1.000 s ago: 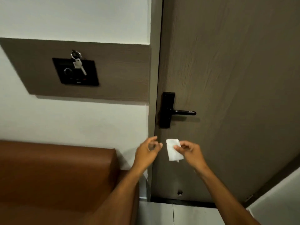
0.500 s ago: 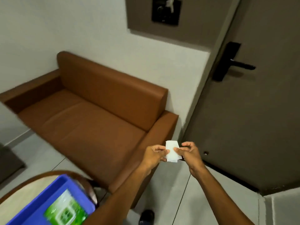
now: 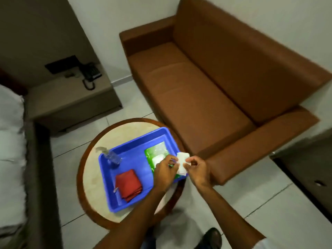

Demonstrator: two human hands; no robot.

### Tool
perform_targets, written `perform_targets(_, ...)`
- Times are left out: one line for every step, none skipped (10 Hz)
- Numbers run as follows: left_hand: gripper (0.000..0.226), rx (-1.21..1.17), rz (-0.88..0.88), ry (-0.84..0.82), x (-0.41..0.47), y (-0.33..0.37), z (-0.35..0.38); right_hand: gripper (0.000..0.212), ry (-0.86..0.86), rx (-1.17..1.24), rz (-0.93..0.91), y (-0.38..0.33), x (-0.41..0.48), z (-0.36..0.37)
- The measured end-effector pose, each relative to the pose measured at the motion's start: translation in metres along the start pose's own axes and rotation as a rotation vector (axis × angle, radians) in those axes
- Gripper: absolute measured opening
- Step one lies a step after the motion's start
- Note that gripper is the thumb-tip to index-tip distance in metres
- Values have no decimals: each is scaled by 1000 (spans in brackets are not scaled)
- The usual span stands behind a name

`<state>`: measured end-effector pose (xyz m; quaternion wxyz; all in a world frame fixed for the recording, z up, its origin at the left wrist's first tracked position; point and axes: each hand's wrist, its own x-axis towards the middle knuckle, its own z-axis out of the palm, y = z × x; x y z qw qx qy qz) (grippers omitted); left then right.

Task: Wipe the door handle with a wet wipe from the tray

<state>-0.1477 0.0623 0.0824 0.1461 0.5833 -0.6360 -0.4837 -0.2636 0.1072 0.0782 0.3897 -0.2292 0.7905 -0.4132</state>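
Note:
A folded white wet wipe [image 3: 182, 162] is pinched between my left hand [image 3: 165, 169] and my right hand [image 3: 198, 168], both gripping its edges. The hands hover over the right end of a blue tray [image 3: 129, 200] on a small round table [image 3: 100, 144]. Under my left hand lies a green wet wipe pack [image 3: 156, 151], partly hidden. The door and its handle are out of view.
In the tray lie a folded red cloth [image 3: 128, 185] and a clear spray bottle [image 3: 112, 157]. A brown sofa [image 3: 206, 90] stands to the right, a bedside cabinet with a black phone [image 3: 90, 73] at the back left, and a bed [image 3: 10, 159] at the left edge. My shoe [image 3: 212, 238] is on the tiled floor.
The view swung from the door down and left to the table and tray. My left hand joined the right on the wipe, and both now hold it over the tray.

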Motion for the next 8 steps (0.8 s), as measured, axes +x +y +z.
perform_targets(26, 108, -40, -27, 40, -76, -44, 15, -45, -135, -31, 11, 16, 99)
perform_targets(39, 177, -46, -47, 70, -133, -74, 21, -101, -295, -88, 25, 34, 170)
perform_targets(52, 331, -34, -79, 99, -189, -94, 25, -153, -524, -228, 37, 63, 231)
perform_targets(60, 404, -22, -167, 124, -219, -99, 28, -199, -671, -279, 44, 91, 267)
perform_targets(61, 453, 8, -201, 142, -233, -92, 26, -168, -747, -246, 52, 106, 281)
perform_targets(59, 750, 85, -270, 149, -239, -87, 20, -143, -990, -330, 62, 105, 282)
perform_targets(48, 996, 154, -227, 152, -228, -89, 22, -165, -1098, -397, 59, 96, 273)
perform_targets(49, 1064, 229, -226, 147, -199, -90, 33, -87, -1023, -353, 45, 87, 237)
